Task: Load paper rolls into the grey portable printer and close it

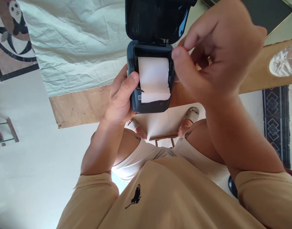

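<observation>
My left hand [123, 92] grips a small dark label printer [152, 108] from its left side, thumb on the rim beside the paper. The printer's black lid [155, 20] is swung up, away from me. Inside lies a white paper roll [153, 71], its torn loose end reaching over the front edge. At the printer's right edge is my right hand [215, 54], fingers curled and the thumb tip close to the rim. Whether anything sits between those fingers is hidden.
A pale green cloth [81, 41] covers part of the wooden table [76, 108]. A dark flat device [267, 12] lies at the upper right, with a clear plastic bottle or cup [284, 60] by the right table edge. My knees are below the table edge.
</observation>
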A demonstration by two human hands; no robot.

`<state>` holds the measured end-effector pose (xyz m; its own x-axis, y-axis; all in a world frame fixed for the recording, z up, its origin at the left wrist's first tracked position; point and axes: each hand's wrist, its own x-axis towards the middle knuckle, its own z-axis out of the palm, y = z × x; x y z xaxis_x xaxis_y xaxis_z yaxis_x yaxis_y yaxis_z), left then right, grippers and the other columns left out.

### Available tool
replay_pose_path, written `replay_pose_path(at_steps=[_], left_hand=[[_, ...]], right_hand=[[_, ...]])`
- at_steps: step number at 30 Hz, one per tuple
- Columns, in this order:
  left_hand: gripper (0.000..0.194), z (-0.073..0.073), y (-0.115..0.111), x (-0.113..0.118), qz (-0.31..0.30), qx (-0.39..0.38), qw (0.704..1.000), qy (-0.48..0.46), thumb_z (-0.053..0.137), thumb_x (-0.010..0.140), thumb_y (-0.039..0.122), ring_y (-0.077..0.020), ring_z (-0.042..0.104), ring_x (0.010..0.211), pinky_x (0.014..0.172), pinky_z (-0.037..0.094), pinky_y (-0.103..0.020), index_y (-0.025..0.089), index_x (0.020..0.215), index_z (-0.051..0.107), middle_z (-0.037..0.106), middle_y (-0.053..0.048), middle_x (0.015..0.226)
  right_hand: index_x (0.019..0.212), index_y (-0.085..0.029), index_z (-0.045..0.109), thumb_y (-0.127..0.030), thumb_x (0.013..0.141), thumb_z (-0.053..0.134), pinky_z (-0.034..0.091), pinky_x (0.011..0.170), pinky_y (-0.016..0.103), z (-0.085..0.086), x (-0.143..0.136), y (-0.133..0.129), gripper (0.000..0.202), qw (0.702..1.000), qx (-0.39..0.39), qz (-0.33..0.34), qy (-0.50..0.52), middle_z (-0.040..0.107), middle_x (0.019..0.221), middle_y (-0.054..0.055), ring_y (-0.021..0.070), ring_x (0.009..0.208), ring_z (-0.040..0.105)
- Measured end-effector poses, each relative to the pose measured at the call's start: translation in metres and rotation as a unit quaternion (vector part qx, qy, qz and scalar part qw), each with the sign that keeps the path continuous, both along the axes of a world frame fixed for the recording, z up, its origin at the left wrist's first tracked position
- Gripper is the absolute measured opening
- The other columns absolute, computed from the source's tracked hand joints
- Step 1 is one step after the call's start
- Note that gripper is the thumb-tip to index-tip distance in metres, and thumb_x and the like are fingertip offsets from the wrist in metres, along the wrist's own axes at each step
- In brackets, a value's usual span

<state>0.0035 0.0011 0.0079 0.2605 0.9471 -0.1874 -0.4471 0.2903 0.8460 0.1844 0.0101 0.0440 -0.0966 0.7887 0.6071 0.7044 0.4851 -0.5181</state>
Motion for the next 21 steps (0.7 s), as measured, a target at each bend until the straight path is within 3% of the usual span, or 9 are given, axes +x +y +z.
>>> replay_pose_path(at_steps=[2, 5, 12, 15, 18, 21], left_hand=[[0.035, 0.002, 0.0, 0.0, -0.016, 0.031, 0.999, 0.021, 0.062, 0.085, 0.049, -0.0314, 0.048, 0.139, 0.109, 0.046, -0.044, 0.025, 0.111, 0.067, 0.071, -0.007, 0.118], [0.034, 0.002, -0.001, -0.001, -0.009, 0.059, 0.998, 0.036, 0.06, 0.087, 0.048, -0.0312, 0.051, 0.136, 0.104, 0.05, -0.045, 0.024, 0.109, 0.067, 0.072, -0.008, 0.11], [0.032, -0.001, -0.005, -0.003, -0.003, 0.088, 0.995, 0.053, 0.059, 0.086, 0.048, -0.0324, 0.056, 0.128, 0.098, 0.052, -0.047, 0.025, 0.107, 0.064, 0.07, -0.01, 0.104], [0.032, 0.001, -0.005, -0.005, -0.018, 0.091, 0.993, 0.078, 0.056, 0.087, 0.051, -0.031, 0.058, 0.125, 0.089, 0.055, -0.042, 0.026, 0.106, 0.064, 0.069, -0.008, 0.102], [0.033, 0.003, -0.005, -0.006, -0.031, 0.083, 0.993, 0.078, 0.057, 0.086, 0.051, -0.0306, 0.062, 0.121, 0.083, 0.056, -0.04, 0.027, 0.107, 0.065, 0.07, -0.008, 0.102], [0.028, 0.005, -0.005, -0.005, -0.017, 0.075, 0.995, 0.065, 0.056, 0.089, 0.047, -0.028, 0.063, 0.122, 0.091, 0.056, -0.041, 0.025, 0.103, 0.067, 0.072, -0.006, 0.095]], right_hand=[[0.074, -0.021, 0.059, -0.03, 0.084, 0.054, 0.038, 0.063, 0.026, 0.0, -0.004, 0.0, 0.014, 0.996, -0.009, -0.042, -0.072, 0.051, 0.057, -0.004, 0.0073, 0.053, 0.044], [0.089, -0.022, 0.066, -0.031, 0.08, 0.052, 0.034, 0.062, 0.028, 0.01, -0.013, -0.003, 0.019, 0.977, -0.116, -0.074, -0.164, 0.06, 0.069, -0.002, 0.0104, 0.061, 0.051], [0.103, -0.032, 0.063, -0.039, 0.08, 0.052, 0.02, 0.061, 0.029, 0.025, -0.021, -0.005, 0.026, 0.922, -0.239, -0.062, -0.297, 0.069, 0.096, -0.004, 0.0139, 0.068, 0.053], [0.107, -0.035, 0.061, -0.041, 0.077, 0.053, 0.02, 0.06, 0.03, 0.024, -0.021, -0.002, 0.031, 0.909, -0.265, -0.047, -0.32, 0.068, 0.091, -0.002, 0.0177, 0.07, 0.054], [0.109, -0.036, 0.06, -0.042, 0.075, 0.055, 0.027, 0.06, 0.031, 0.024, -0.019, -0.001, 0.035, 0.91, -0.273, -0.032, -0.309, 0.068, 0.087, -0.002, 0.0201, 0.073, 0.056], [0.108, -0.034, 0.061, -0.034, 0.073, 0.057, 0.037, 0.064, 0.031, 0.028, -0.009, -0.003, 0.036, 0.946, -0.23, 0.032, -0.227, 0.066, 0.082, -0.004, 0.0151, 0.069, 0.055]])
